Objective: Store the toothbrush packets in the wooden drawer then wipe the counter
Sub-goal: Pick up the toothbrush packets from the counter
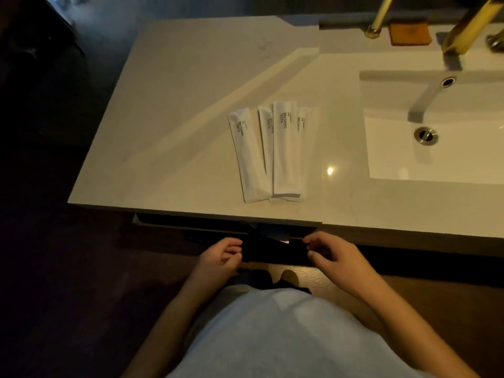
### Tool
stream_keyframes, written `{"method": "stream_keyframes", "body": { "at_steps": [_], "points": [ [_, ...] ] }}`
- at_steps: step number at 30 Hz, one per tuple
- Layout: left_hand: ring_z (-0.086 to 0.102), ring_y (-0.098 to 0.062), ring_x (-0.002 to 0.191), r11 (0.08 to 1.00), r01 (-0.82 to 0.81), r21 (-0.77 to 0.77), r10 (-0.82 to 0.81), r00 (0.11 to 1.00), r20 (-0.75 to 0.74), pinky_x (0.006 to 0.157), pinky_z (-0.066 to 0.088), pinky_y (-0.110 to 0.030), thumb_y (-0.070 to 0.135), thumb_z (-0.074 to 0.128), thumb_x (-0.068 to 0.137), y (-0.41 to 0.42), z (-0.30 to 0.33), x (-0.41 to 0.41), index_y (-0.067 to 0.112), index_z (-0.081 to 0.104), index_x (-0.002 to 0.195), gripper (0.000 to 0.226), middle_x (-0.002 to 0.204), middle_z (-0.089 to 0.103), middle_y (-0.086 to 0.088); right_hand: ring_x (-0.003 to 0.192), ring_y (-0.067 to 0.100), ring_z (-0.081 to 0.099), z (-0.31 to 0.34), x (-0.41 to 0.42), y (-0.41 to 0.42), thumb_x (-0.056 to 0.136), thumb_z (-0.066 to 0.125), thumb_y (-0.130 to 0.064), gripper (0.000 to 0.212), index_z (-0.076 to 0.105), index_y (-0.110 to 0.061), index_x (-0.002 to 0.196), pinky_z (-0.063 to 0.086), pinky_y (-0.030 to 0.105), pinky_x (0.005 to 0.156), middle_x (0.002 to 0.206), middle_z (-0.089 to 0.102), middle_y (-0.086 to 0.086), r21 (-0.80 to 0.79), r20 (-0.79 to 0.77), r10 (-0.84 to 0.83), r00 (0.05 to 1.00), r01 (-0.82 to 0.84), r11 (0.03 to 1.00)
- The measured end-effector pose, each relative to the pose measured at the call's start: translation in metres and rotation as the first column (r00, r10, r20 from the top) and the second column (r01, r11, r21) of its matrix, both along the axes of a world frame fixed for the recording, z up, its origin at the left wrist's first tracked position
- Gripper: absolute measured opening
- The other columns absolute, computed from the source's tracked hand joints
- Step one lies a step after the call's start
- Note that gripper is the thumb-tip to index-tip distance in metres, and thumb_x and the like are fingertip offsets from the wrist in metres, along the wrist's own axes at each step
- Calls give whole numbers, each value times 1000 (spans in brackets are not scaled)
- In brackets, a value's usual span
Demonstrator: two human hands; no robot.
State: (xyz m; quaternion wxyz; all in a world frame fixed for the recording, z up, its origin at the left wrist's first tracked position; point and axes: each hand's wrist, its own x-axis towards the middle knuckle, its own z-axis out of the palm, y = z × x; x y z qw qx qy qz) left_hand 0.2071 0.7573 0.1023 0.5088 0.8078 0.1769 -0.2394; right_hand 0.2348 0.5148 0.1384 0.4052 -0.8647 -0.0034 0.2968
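Packets (pixel 268 151) beside sink (pixel 436 170).

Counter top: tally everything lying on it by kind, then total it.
White paper toothbrush packets printed BRUSHING TEETH: 4
Flat orange-brown square pad by the brass tap: 1
Total: 5

Four white toothbrush packets (pixel 268 152) lie side by side near the front edge of the worktop (pixel 174 105), each printed in dark capitals running lengthwise. The third packet (pixel 286 148) from the left, lying on top, reads "BRUSHING TEETH" plainly. The leftmost packet (pixel 248 156) and the second packet (pixel 266 137) appear to carry the same two words. On the rightmost packet (pixel 305 132) only "BRUSH" is legible; a smaller mark above each line is too small to read.
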Motion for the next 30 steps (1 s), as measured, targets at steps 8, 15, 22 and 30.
{"method": "stream_keyframes", "body": {
  "at_steps": [8,15,22,30],
  "points": [
    [52,-3,103,943,-52,329,-94,906,413,84,40,-16,25,51,91,-7,78,82,23,56,121,30,116,54,11,115,17,48,43,56,31,89,54,-27,41,48,-19,129,37,23,89,129,52,3,-104,501,-74,862,144,984],
    [32,-28,128,756,157,635,-249,967,57,102,33,-44,43,32,93,-7,32,162,9,49,124,49,138,37,-9,114,31,46,5,135,58,83,60,-41,49,53,-4,113,41,34,80,122,53,17,-319,373,-140,917,268,909],
    [37,-30,121,814,138,564,-269,951,156,105,36,-43,31,48,89,-34,32,172,10,47,126,43,130,40,-11,101,35,52,-1,155,66,79,65,-29,37,55,0,100,35,30,71,108,54,19,-275,327,-258,909,352,895],
    [59,-26,109,978,-17,208,-14,989,146,92,53,-47,25,59,66,-41,31,184,20,58,119,54,129,53,-8,84,35,54,-7,160,71,77,64,-19,20,53,-4,85,33,30,63,99,61,21,-215,240,-357,903,408,887]
  ]
}}
